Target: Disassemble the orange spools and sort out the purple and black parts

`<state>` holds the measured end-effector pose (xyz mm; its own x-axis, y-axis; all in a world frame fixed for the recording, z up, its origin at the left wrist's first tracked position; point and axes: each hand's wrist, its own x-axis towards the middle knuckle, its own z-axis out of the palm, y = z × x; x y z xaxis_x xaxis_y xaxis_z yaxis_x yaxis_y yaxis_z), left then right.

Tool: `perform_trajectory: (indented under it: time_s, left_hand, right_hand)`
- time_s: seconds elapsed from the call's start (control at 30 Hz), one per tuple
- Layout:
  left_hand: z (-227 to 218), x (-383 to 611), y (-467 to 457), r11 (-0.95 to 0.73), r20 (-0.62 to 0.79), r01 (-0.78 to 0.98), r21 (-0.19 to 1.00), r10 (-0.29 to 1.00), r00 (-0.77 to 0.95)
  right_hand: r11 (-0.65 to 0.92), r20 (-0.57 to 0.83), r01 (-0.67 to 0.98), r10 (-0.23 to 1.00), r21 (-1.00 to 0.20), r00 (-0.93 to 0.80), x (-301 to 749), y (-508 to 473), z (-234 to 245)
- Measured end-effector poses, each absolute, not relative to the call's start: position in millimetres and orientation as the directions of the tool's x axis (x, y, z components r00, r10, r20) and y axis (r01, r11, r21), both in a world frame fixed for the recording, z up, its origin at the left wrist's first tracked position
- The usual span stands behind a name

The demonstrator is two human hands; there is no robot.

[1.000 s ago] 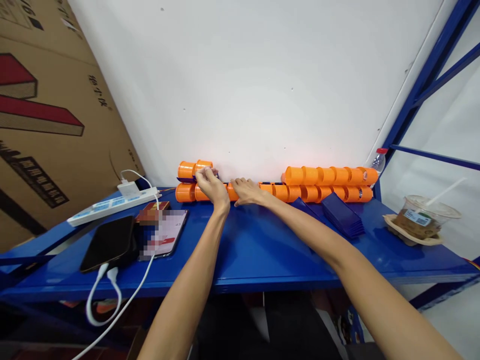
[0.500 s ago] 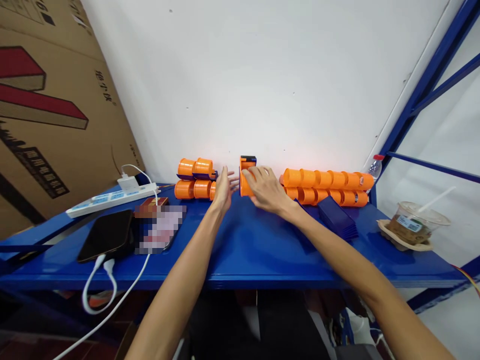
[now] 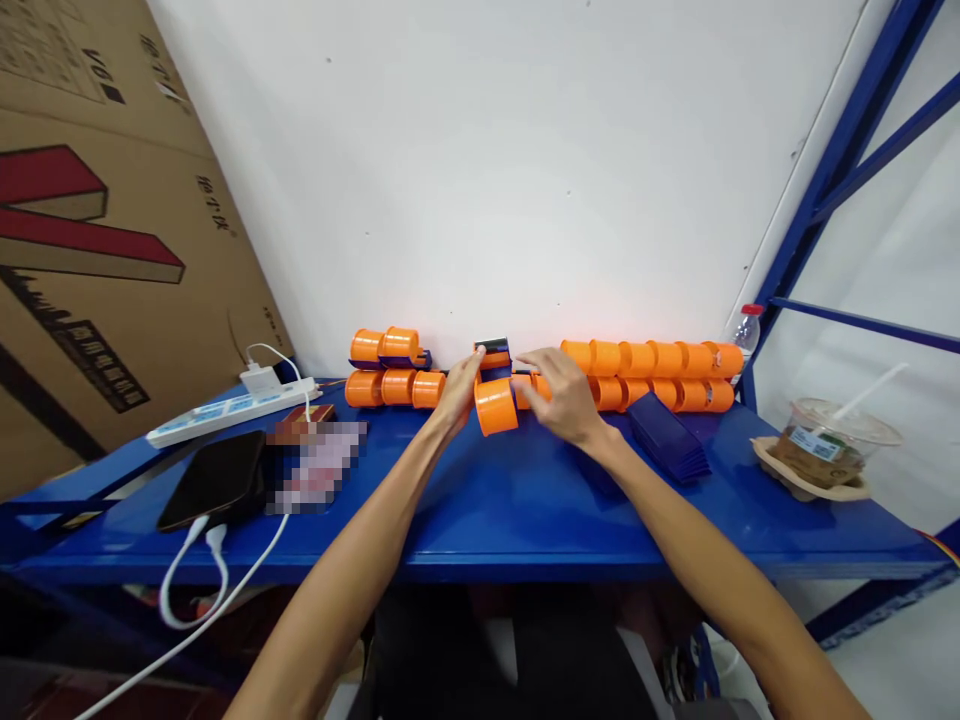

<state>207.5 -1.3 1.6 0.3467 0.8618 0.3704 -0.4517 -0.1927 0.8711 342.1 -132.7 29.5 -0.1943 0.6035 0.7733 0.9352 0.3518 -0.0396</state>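
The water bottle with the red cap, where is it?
In the head view the water bottle stands far back on the right of the blue shelf, against the wall, just past the right end of the orange cup row and beside the blue post.

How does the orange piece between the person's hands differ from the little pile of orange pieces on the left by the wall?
The orange piece between the hands is a single unit, pulled forward from the wall; the left pile is several units stacked in two rows against it. The single piece turns a round end towards the camera and is touched by the left hand and right hand; the pile shows its sides and is untouched. Both are orange cylinders with dark blue parts.
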Motion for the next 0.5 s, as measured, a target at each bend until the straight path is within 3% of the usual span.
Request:
perform_trajectory:
  time_s: [0.1, 0.17, 0.37, 0.5]
  left_hand:
    - [0.8, 212.7, -5.8, -0.193, 0.373, -0.446, 0.874, 0.854, 0.362]
    - [1.2, 215.1, -11.4, -0.219, 0.385, -0.428, 0.877, 0.854, 0.351]
    - [0.7, 218.2, -25.0, -0.344, 0.454, -0.346, 0.873, 0.830, 0.323]
    - [-2.2, 220.0, -27.5, -0.424, 0.514, -0.313, 0.850, 0.795, 0.321]
  right_hand:
    - [0.235, 0.725, 0.913, 0.683, -0.332, 0.088, 360.2, -124.1, 25.6]
    - [0.181, 0.644, 0.881, 0.746, -0.438, 0.167, 366.9, -118.2, 21.9]
    - [0.180, 0.572, 0.829, 0.798, -0.530, 0.192, 363.3, -111.6, 19.7]
    - [0.154, 0.567, 0.840, 0.798, -0.520, 0.205, 359.9, -113.6, 23.4]
